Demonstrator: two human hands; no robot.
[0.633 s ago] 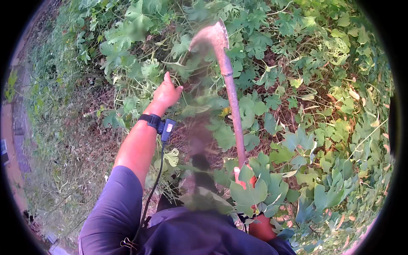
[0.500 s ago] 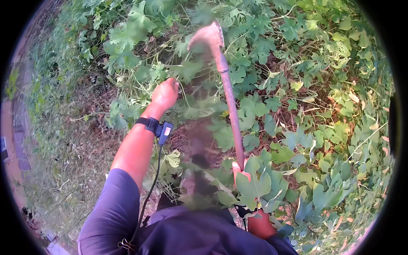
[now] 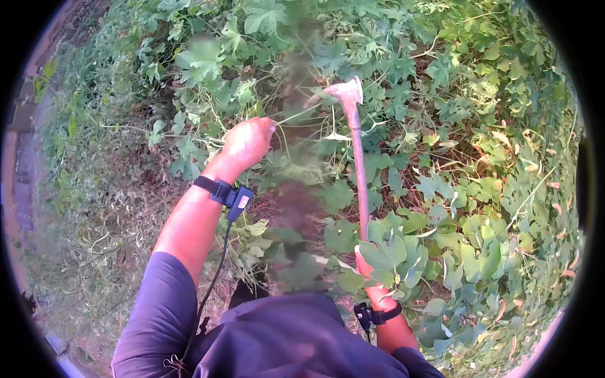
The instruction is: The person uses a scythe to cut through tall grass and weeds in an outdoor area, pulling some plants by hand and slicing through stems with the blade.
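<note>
My left hand (image 3: pixel 249 142) is closed on a thin green vine (image 3: pixel 296 117), which stretches from my fingers up toward the tool's head. My right hand (image 3: pixel 363 263), partly hidden by broad leaves (image 3: pixel 386 249), grips the lower end of a long-handled billhook (image 3: pixel 359 160). Its handle stands nearly upright in view. The rusty head (image 3: pixel 346 93) lies among the leaves ahead, with a hooked point to the left and a pale edge to the right. Part of the hooked point is blurred or covered by foliage.
Dense lobed-leaf vines (image 3: pixel 265 19) spread ahead and down the right side. Dry stems and thin weeds (image 3: pixel 120 208) cover the ground on the left. Black straps with small boxes sit on both wrists, and a cable (image 3: pixel 217 277) runs along my left arm. A dark blurry strip crosses the middle.
The billhook's head has come down and to the right, its handle now more upright. My left hand has moved slightly right, and the vine from it now looks straighter.
</note>
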